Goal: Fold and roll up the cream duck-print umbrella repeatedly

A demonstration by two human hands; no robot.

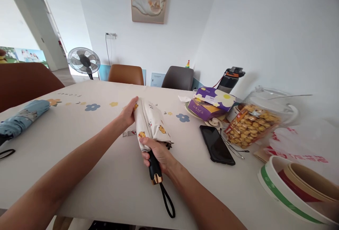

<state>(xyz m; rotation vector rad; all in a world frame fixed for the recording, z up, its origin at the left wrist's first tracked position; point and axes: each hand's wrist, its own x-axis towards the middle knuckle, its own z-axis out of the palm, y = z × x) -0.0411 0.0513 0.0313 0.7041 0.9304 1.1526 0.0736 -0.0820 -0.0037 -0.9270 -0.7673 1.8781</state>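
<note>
A white folding umbrella with small yellow and brown cartoon figures lies collapsed at the middle of the table, its canopy loosely folded. Its black handle has a gold end and points toward me, with a black wrist loop hanging off. My left hand grips the canopy near its far end, thumb along the top and fingers partly hidden. Where the canopy meets the handle, my right hand is wrapped around it, thumb on the fabric. A blue folded umbrella rests at the left side.
The table's white flowered cloth lies beneath. On the right are a black phone, a cable, a purple box, a jar of walnut-like snacks, a plastic bag and tape rolls. Chairs and a fan stand beyond.
</note>
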